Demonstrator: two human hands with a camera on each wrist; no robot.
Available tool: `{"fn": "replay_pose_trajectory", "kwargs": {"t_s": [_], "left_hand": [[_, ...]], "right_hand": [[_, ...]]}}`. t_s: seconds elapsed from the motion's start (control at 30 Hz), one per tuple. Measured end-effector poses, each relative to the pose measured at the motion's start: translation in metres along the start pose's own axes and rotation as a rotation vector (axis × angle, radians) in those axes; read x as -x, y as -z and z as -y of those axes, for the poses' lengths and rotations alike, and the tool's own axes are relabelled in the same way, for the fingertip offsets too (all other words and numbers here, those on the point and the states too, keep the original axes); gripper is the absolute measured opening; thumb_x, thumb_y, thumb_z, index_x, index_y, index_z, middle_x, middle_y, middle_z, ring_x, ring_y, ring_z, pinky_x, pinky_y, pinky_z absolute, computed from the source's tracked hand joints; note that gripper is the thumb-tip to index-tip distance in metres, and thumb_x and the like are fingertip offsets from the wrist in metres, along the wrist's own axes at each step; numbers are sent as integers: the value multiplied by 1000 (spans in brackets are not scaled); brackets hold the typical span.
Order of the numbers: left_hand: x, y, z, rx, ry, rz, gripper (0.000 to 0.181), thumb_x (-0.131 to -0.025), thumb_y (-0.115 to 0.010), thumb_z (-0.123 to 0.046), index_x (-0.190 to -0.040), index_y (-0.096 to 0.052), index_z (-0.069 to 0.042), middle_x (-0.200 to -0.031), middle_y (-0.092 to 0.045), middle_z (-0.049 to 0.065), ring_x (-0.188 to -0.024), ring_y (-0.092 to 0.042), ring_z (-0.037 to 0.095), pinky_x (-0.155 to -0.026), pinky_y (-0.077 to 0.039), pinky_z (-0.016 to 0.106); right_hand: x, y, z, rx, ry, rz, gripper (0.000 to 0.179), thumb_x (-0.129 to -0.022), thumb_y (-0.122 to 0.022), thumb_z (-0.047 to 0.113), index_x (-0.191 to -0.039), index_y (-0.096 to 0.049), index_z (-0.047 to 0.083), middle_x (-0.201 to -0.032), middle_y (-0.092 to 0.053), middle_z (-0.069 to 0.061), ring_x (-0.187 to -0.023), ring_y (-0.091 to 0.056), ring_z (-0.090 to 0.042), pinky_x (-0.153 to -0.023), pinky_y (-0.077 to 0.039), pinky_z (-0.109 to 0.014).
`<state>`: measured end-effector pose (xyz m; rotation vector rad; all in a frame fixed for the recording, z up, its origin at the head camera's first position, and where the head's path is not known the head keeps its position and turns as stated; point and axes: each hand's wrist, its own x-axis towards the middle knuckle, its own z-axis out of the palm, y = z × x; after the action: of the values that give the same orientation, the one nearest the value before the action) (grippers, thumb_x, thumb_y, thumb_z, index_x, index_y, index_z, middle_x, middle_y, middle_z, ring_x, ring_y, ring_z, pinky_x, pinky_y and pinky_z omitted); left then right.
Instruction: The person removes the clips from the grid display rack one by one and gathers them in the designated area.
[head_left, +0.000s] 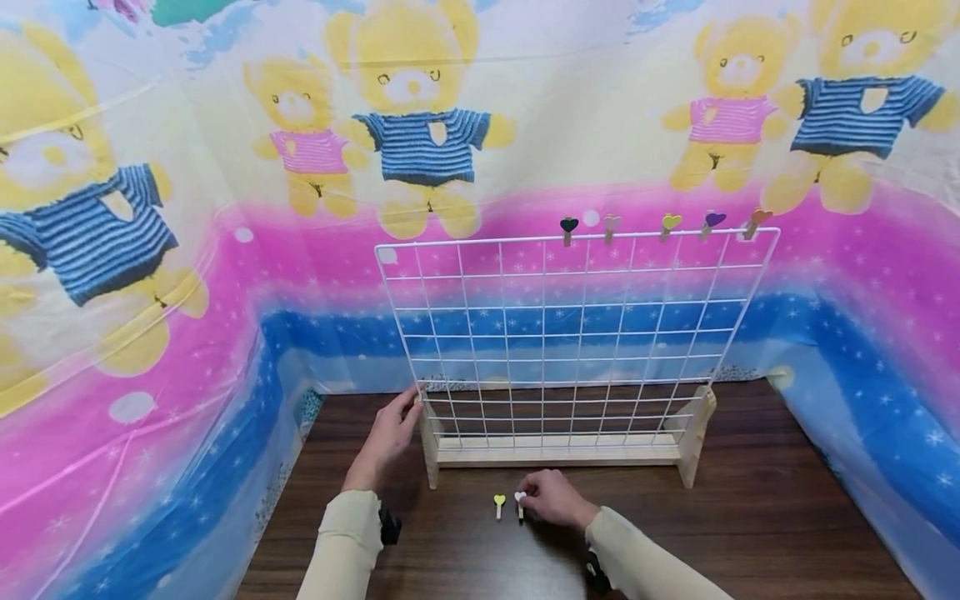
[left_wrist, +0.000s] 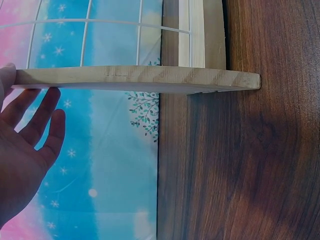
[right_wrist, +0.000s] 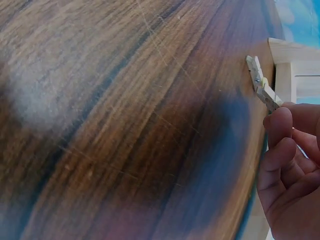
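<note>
My right hand [head_left: 557, 498] pinches a small wooden clothespin with a white heart [head_left: 521, 508] between thumb and fingers, low over the table. In the right wrist view the clothespin [right_wrist: 269, 95] juts out from the fingertips. Just left of it lies a clothespin with a yellow heart [head_left: 498, 506]. My left hand [head_left: 392, 427] grips the upper end of the wooden stand's left side piece [head_left: 430, 446]. The left wrist view shows the thumb on one face of that side piece [left_wrist: 135, 75] and fingers on the other. A white wire grid [head_left: 543, 336] stands upright in the stand.
Several heart clothespins sit along the grid's top wire towards the right: black [head_left: 569, 226], pink [head_left: 612, 223], yellow [head_left: 671, 222], purple [head_left: 714, 220] and orange-brown [head_left: 761, 217]. The dark wooden table [head_left: 780, 500] is bordered by a bear-print cloth [head_left: 570, 100] behind and at both sides.
</note>
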<state>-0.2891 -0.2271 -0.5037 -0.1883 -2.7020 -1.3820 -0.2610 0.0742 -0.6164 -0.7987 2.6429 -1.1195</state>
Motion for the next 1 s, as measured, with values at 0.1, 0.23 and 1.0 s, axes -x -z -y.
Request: {"fn": "replay_pose_trajectory", "kwargs": {"t_s": [0.1, 0.23, 1.0], "left_hand": [[1, 0, -1, 1, -1, 2, 41, -102, -45, -21, -143, -44, -20, -132, -52, 15, -117, -52, 29, -90, -44, 49], [1, 0, -2, -3, -7, -2, 41, -102, -46, -19, -143, -45, -19, -133, -52, 15, -118, -51, 29, -90, -45, 49], [0, -1, 0, 0, -16, -10, 40, -102, -46, -19, -142, -46, -19, -129, -54, 15, -114, -53, 29, -87, -46, 48]], "right_hand": [[0, -4, -3, 0, -7, -4, 5, -84, -66, 9, -85, -71, 9, -69, -59, 12, -60, -52, -1, -60, -45, -22], [0, -7, -6, -43, -32, -5, 5, -83, -65, 6, -84, -70, 8, -66, -58, 10, -53, -52, -3, -55, -45, -23], [-3, -12, -15, 186, 98, -115, 5, -84, -69, 10, -79, -68, 8, -76, -56, 6, -71, -52, -10, -65, -44, -29]]}}
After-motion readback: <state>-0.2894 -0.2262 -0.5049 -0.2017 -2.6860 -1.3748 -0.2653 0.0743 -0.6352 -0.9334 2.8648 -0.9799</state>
